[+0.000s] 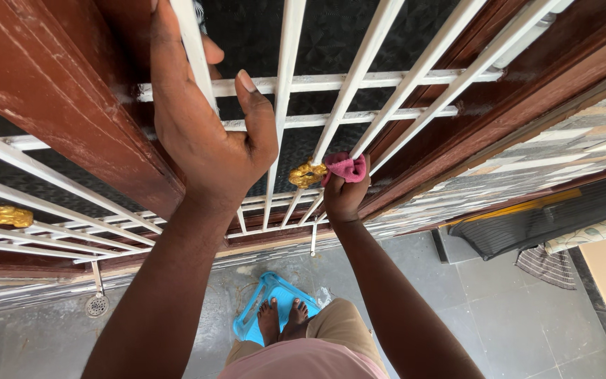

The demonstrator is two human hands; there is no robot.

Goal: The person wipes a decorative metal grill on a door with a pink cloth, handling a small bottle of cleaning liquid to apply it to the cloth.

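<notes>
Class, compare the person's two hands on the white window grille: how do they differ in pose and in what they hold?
The left hand grips a white bar bare, high up; the right hand sits lower, closed on a pink cloth beside a gold ornament. Both touch the grille.

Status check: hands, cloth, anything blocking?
Left hand gripping a white bar. Right hand holding pink cloth beside gold ornament. Nothing blocking.
</notes>
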